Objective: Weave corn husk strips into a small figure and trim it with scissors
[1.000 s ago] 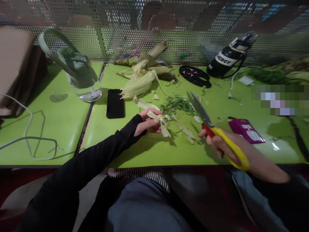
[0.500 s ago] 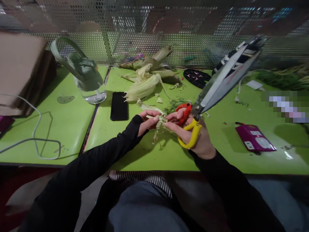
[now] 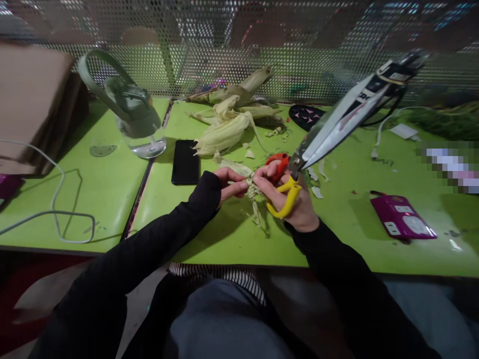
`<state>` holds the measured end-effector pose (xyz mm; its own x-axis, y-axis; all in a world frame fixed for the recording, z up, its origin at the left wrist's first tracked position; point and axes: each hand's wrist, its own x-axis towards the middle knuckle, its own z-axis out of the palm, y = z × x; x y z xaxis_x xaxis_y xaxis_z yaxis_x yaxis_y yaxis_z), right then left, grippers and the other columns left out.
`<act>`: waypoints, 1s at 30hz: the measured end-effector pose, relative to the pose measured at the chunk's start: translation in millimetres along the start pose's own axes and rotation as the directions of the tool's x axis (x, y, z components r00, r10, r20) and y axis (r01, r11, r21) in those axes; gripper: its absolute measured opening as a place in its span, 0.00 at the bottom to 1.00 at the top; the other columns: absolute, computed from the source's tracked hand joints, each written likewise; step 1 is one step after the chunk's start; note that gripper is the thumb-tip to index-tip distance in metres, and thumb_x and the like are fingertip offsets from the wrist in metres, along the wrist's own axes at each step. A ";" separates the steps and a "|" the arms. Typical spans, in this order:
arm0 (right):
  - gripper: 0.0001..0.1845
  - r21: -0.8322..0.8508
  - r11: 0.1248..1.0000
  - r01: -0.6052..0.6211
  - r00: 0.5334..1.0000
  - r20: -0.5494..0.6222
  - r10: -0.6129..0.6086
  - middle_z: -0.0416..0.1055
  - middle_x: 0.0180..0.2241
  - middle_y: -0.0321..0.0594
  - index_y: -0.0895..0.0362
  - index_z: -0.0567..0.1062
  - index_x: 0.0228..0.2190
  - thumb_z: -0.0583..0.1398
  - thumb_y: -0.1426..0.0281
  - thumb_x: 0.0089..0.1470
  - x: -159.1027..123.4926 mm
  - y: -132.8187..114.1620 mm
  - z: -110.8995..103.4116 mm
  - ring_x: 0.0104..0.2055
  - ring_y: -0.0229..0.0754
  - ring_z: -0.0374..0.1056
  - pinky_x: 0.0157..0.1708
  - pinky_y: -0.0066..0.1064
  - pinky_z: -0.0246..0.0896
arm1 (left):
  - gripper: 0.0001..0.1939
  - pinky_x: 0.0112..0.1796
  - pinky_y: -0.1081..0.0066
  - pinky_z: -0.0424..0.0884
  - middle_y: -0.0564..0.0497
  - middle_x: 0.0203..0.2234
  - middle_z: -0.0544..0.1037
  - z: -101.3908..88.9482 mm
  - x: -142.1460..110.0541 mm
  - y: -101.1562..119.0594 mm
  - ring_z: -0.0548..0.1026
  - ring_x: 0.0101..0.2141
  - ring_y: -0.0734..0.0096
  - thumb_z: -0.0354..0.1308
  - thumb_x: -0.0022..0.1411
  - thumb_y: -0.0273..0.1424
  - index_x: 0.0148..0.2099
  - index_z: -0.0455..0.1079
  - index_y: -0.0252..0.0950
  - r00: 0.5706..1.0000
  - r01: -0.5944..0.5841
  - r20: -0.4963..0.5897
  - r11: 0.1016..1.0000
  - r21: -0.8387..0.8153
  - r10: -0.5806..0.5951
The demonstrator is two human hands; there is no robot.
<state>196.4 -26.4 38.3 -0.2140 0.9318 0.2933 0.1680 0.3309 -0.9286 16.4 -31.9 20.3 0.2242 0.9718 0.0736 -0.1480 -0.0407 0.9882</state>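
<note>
My left hand [image 3: 229, 182] pinches a small braided piece of corn husk [image 3: 253, 192] above the green table [image 3: 224, 234]. My right hand [image 3: 290, 202] meets it from the right, fingertips on the same husk piece. That hand also carries scissors [image 3: 329, 134] with a red and a yellow handle loop hooked on its fingers. The long blades point up and to the right, almost closed. Loose husk strands hang down from the braid toward the table.
A pile of corn husks [image 3: 228, 127] lies behind my hands, a black phone [image 3: 185, 162] to their left. A clear jug with a green lid [image 3: 130, 112] stands on the left table beside a white cable [image 3: 56, 199]. A magenta power bank [image 3: 402, 222] lies right. A perforated metal screen [image 3: 239, 50] closes the back.
My right hand swung in from the right with the scissors and joined my left hand on the husk piece. The blades turned from pointing up-left to pointing up-right.
</note>
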 end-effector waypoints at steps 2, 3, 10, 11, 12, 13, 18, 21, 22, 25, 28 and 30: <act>0.18 0.003 1.000 0.013 1.000 -0.017 -0.013 0.66 0.30 0.32 0.50 0.60 0.29 0.66 0.62 0.54 0.7 4.9 3.0 0.36 0.39 0.71 0.45 0.38 0.72 | 0.18 0.31 0.69 0.75 0.51 0.24 0.79 0.1 -3.9 -1.6 0.76 0.26 0.73 0.71 0.53 0.43 0.33 0.72 0.33 0.996 -0.076 -0.040 0.986 0.148 0.083; 0.19 0.007 1.000 0.017 1.000 -0.017 -0.017 0.66 0.30 0.32 0.50 0.59 0.29 0.66 0.62 0.54 0.8 6.9 4.3 0.36 0.38 0.70 0.44 0.38 0.72 | 0.17 0.31 0.69 0.73 0.50 0.25 0.79 -0.2 -5.6 -2.9 0.75 0.26 0.73 0.70 0.55 0.42 0.34 0.73 0.34 0.989 -0.122 -0.053 0.962 0.243 0.139; 0.20 0.025 0.999 -0.042 0.999 -0.029 0.043 0.71 0.33 0.33 0.51 0.61 0.30 0.68 0.58 0.53 3.4 12.0 7.7 0.36 0.39 0.72 0.44 0.38 0.72 | 0.14 0.32 0.69 0.73 0.50 0.25 0.78 -6.8 3.3 -10.8 0.74 0.25 0.74 0.69 0.57 0.39 0.35 0.72 0.34 0.992 -0.083 -0.076 0.972 0.222 0.102; 0.19 0.021 0.999 -0.047 0.998 -0.046 0.047 0.73 0.35 0.34 0.51 0.62 0.31 0.67 0.58 0.54 3.6 12.9 7.9 0.39 0.40 0.73 0.47 0.39 0.71 | 0.15 0.31 0.69 0.74 0.51 0.25 0.77 -7.4 6.8 -11.4 0.74 0.25 0.75 0.69 0.57 0.39 0.35 0.70 0.33 0.996 -0.026 -0.078 0.993 0.118 0.036; 0.18 0.021 0.999 -0.049 0.997 -0.063 0.051 0.74 0.37 0.36 0.51 0.62 0.31 0.66 0.59 0.54 3.5 14.1 8.2 0.41 0.40 0.74 0.50 0.40 0.70 | 0.17 0.31 0.69 0.75 0.52 0.25 0.76 -7.7 9.8 -12.1 0.74 0.24 0.75 0.70 0.56 0.38 0.35 0.69 0.33 0.996 0.013 -0.087 0.999 0.036 -0.010; 0.18 0.022 0.999 -0.048 0.996 -0.077 0.050 0.74 0.38 0.36 0.51 0.61 0.31 0.66 0.59 0.55 3.1 15.4 8.4 0.43 0.41 0.74 0.52 0.41 0.69 | 0.17 0.30 0.70 0.75 0.53 0.25 0.76 -7.8 12.0 -12.8 0.74 0.23 0.76 0.71 0.55 0.37 0.36 0.68 0.33 0.994 0.028 -0.105 1.000 -0.014 -0.029; 0.20 -0.096 0.994 0.052 0.989 -0.130 -0.064 0.72 0.36 0.36 0.51 0.61 0.31 0.65 0.55 0.55 0.5 13.2 3.3 0.37 0.41 0.72 0.42 0.38 0.70 | 0.15 0.30 0.77 0.74 0.54 0.29 0.75 -4.5 9.4 -13.2 0.74 0.27 0.80 0.70 0.55 0.30 0.42 0.71 0.32 0.982 -0.088 -0.163 0.995 0.045 0.094; 0.21 -0.402 0.915 0.045 0.999 0.027 -0.037 0.68 0.28 0.35 0.52 0.64 0.32 0.64 0.49 0.54 1.5 1.0 -9.2 0.27 0.40 0.65 0.28 0.35 0.63 | 0.10 0.31 0.78 0.74 0.53 0.29 0.76 -2.5 5.6 -8.5 0.74 0.28 0.80 0.66 0.57 0.25 0.42 0.73 0.31 0.987 -0.100 -0.125 0.994 0.049 0.105; 0.23 -0.505 0.862 0.047 0.997 0.083 -0.006 0.68 0.27 0.35 0.52 0.65 0.32 0.64 0.48 0.52 2.2 -3.0 -14.2 0.25 0.40 0.63 0.26 0.34 0.60 | 0.07 0.31 0.77 0.74 0.53 0.28 0.76 -2.2 5.6 -7.0 0.74 0.27 0.80 0.65 0.57 0.25 0.40 0.74 0.31 0.987 -0.101 -0.122 0.994 0.036 0.104; 0.26 -0.723 0.684 0.101 0.988 0.154 0.017 0.70 0.27 0.39 0.55 0.68 0.34 0.63 0.45 0.49 3.3 -8.6 -28.2 0.26 0.43 0.64 0.26 0.34 0.56 | 0.04 0.29 0.77 0.73 0.54 0.25 0.75 -2.5 7.8 -4.4 0.74 0.25 0.79 0.65 0.56 0.25 0.34 0.73 0.32 0.981 -0.141 -0.138 0.990 -0.010 0.138; 0.28 -0.809 0.575 0.120 0.986 0.164 0.024 0.72 0.30 0.44 0.56 0.70 0.36 0.60 0.44 0.51 2.6 -4.7 -39.2 0.28 0.46 0.66 0.26 0.35 0.56 | 0.04 0.29 0.76 0.74 0.54 0.25 0.75 -3.5 8.9 -3.9 0.74 0.25 0.79 0.65 0.56 0.26 0.34 0.73 0.32 0.977 -0.158 -0.151 0.987 -0.025 0.153; 0.29 -0.838 0.537 0.098 0.988 0.148 0.050 0.72 0.30 0.45 0.56 0.70 0.36 0.59 0.43 0.51 1.7 -1.5 -44.9 0.28 0.47 0.66 0.26 0.36 0.56 | 0.05 0.31 0.76 0.74 0.54 0.27 0.76 -4.0 8.1 -3.6 0.74 0.26 0.79 0.66 0.56 0.26 0.35 0.73 0.32 0.976 -0.149 -0.163 0.989 -0.011 0.145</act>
<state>239.0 -18.6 50.4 -0.3452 0.9148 0.2095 0.8756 0.3943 -0.2789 14.8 -23.0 16.8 0.0398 0.9803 0.1933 -0.1907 -0.1824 0.9646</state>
